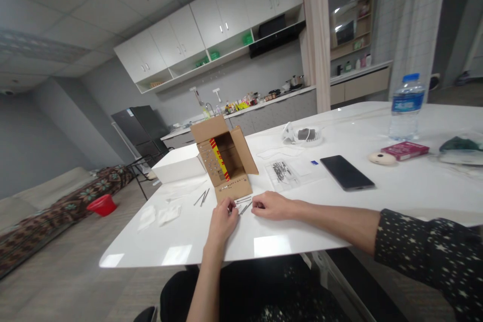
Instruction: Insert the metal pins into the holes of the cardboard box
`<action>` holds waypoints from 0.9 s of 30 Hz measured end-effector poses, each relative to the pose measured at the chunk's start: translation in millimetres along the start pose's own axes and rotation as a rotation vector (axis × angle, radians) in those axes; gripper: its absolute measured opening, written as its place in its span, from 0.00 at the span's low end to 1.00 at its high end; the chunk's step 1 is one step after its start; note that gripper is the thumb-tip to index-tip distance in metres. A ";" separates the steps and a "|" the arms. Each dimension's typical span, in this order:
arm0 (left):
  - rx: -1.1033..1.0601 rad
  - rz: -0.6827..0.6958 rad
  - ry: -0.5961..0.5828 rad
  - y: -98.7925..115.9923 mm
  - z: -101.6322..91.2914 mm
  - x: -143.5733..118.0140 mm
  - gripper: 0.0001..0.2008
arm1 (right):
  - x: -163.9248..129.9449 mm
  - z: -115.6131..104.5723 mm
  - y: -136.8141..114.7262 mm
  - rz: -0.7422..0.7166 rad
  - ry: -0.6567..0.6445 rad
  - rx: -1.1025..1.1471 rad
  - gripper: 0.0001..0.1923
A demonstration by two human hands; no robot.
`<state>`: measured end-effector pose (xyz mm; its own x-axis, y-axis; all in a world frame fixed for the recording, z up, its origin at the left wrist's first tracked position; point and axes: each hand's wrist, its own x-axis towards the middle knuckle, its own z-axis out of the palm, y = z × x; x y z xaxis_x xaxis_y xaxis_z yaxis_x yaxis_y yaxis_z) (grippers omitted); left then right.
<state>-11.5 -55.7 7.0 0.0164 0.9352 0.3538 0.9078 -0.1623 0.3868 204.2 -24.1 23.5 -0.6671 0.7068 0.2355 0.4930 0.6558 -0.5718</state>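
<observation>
Thin metal rods are pinched between the left hand and right hand, just before the cardboard box. One rod is best lifted singly, low over the counter, so none are scattered.

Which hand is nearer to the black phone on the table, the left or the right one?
Right. The right hand rests on the table left of the black phone, nearer to it. The left hand lies farther left, below the cardboard box.

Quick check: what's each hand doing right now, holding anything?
Left hand: fingers curled at the thin metal rods; grip cannot be told.
Right hand: loosely curled on the table, nothing visibly held.
</observation>
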 end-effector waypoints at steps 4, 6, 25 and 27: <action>0.031 0.031 -0.022 0.9 -0.9 -1.8 0.05 | 1.5 2.8 3.4 -0.005 0.003 -0.007 0.09; 0.057 0.049 -0.033 2.2 -1.1 -2.6 0.06 | 2.2 4.1 5.3 -0.010 0.006 -0.009 0.09; 0.152 -0.056 0.055 -4.7 6.9 0.0 0.11 | 2.4 5.8 8.4 0.004 0.014 0.000 0.09; 0.147 -0.050 0.082 -4.3 5.6 0.1 0.12 | 2.4 5.3 7.6 0.001 0.014 -0.002 0.09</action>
<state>-13.0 -53.1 0.6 -0.0595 0.9112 0.4076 0.9583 -0.0622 0.2789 203.4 -18.8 15.6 -0.6585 0.7114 0.2457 0.4950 0.6553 -0.5705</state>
